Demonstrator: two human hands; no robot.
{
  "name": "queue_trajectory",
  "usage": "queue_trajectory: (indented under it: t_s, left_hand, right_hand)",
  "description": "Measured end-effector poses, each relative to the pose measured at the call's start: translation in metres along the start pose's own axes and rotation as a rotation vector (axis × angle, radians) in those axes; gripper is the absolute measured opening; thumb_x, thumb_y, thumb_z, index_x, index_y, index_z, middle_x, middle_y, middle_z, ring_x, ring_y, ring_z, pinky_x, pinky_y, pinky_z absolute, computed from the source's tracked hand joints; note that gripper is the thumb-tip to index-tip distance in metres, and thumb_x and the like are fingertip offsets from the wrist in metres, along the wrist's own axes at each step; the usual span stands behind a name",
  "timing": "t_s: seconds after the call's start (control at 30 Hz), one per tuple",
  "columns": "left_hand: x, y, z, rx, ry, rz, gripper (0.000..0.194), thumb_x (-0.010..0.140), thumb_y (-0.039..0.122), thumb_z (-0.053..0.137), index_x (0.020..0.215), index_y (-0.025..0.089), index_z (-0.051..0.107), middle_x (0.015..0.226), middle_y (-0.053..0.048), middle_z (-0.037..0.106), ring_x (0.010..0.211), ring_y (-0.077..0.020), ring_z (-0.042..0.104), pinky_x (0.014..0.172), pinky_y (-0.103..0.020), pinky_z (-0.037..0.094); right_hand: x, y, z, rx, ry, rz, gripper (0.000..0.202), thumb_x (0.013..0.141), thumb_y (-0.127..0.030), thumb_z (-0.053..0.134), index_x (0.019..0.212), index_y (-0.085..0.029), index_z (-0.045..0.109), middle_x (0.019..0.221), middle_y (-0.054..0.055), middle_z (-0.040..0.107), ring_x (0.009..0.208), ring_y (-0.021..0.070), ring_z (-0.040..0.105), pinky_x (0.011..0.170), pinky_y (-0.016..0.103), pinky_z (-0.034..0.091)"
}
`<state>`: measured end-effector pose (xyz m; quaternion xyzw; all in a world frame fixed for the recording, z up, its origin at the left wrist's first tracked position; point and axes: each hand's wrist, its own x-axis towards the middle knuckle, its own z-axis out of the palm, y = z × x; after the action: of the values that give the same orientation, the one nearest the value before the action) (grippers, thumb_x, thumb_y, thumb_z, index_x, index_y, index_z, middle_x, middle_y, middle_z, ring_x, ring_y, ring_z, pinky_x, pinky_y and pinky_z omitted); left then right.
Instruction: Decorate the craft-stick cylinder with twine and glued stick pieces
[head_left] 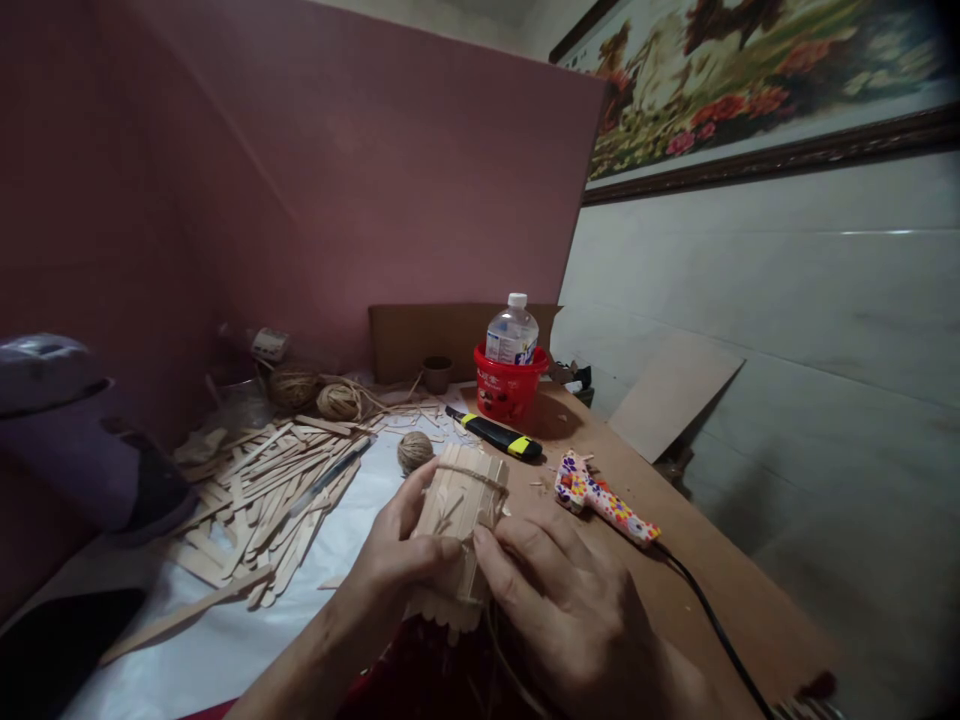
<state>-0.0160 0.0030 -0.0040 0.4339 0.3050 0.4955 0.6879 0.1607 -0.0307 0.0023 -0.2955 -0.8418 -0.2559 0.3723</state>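
A small barrel-like piece made of wooden sticks (459, 500) is held up over the near edge of the table, with twine bands round its upper and lower parts. My left hand (409, 545) is wrapped round its left side, the thumb across the front. The fingers of my right hand (559, 575) are bent against its right side, thumb and forefinger pinched at the surface; what they pinch is too small to make out. Loose twine (499, 640) hangs below, beside my right hand. Just behind the piece lies a small twine ball (414, 453).
Loose wooden sticks (262, 490) are heaped at left, near larger twine balls (339, 402). A black-yellow cutter (499, 437), a red bucket (508, 385) holding a bottle (513, 335), and a flowered glue gun (604, 500) with a black cord stand or lie beyond and right.
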Motion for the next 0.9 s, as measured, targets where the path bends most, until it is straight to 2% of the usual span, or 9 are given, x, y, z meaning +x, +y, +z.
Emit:
queue_trajectory:
  t_s: [0.1,0.23,0.43,0.5,0.67,0.77,0.9]
  left_hand:
    - [-0.0005,-0.0016,-0.0012,0.009,0.033,0.013,0.069,0.059,0.018,0.072,0.124,0.022,0.052,0.110,-0.005,0.070,0.099,-0.0242,0.065,0.079,-0.028,0.052]
    - [-0.0007,-0.0017,-0.0007,0.005,0.042,0.010,0.072,0.058,0.021,0.075,0.126,0.022,0.051,0.112,-0.006,0.069,0.099,-0.0245,0.065,0.079,-0.028,0.052]
    - [-0.0007,0.0019,0.0037,0.008,0.041,-0.010,0.068,0.062,0.025,0.078,0.125,0.021,0.053,0.110,-0.009,0.070,0.098,-0.0270,0.067,0.081,-0.031,0.052]
    - [-0.0011,0.0030,0.0042,0.003,0.034,-0.021,0.068,0.063,0.025,0.078,0.126,0.021,0.053,0.108,-0.010,0.071,0.096,-0.0267,0.067,0.079,-0.031,0.053]
    - [-0.0017,0.0029,0.0044,-0.011,-0.026,-0.008,0.061,0.066,0.023,0.074,0.123,0.020,0.056,0.104,-0.009,0.072,0.092,-0.0237,0.067,0.076,-0.028,0.053]
    - [-0.0009,0.0008,0.0035,0.002,-0.036,0.007,0.060,0.066,0.024,0.072,0.124,0.019,0.056,0.105,-0.009,0.071,0.090,-0.0230,0.066,0.075,-0.028,0.053]
    - [0.0000,-0.0002,0.0013,0.022,-0.036,0.002,0.060,0.067,0.026,0.071,0.124,0.020,0.055,0.106,-0.009,0.070,0.090,-0.0232,0.066,0.075,-0.029,0.053]
  right_hand:
    - [0.0020,-0.0027,-0.0011,-0.029,-0.007,-0.018,0.028,0.090,-0.010,0.045,0.106,-0.005,0.068,0.092,0.015,0.072,0.085,0.0275,0.065,0.069,0.038,0.058]
    - [0.0018,-0.0034,-0.0010,-0.056,-0.031,-0.025,0.029,0.091,-0.009,0.045,0.108,-0.005,0.068,0.095,0.016,0.073,0.087,0.0286,0.067,0.069,0.040,0.059]
    - [0.0030,-0.0022,-0.0005,-0.067,0.011,-0.016,0.027,0.091,-0.008,0.046,0.104,-0.008,0.070,0.092,0.015,0.073,0.085,0.0253,0.066,0.069,0.037,0.059]
    - [0.0039,-0.0021,-0.0023,-0.012,0.007,0.016,0.028,0.091,-0.009,0.046,0.107,-0.008,0.069,0.090,0.014,0.072,0.084,0.0247,0.066,0.068,0.036,0.058]
    - [0.0020,-0.0008,-0.0044,0.330,0.016,0.215,0.032,0.085,-0.005,0.047,0.112,-0.012,0.064,0.091,0.011,0.067,0.084,0.0209,0.062,0.069,0.034,0.055]
    - [-0.0007,-0.0008,-0.0029,0.361,0.086,0.292,0.032,0.084,-0.001,0.047,0.108,-0.014,0.063,0.093,0.010,0.065,0.086,0.0203,0.061,0.073,0.036,0.054]
    - [-0.0020,-0.0032,-0.0009,0.360,0.108,0.282,0.029,0.083,-0.001,0.048,0.105,-0.014,0.063,0.088,0.010,0.064,0.081,0.0202,0.060,0.067,0.034,0.053]
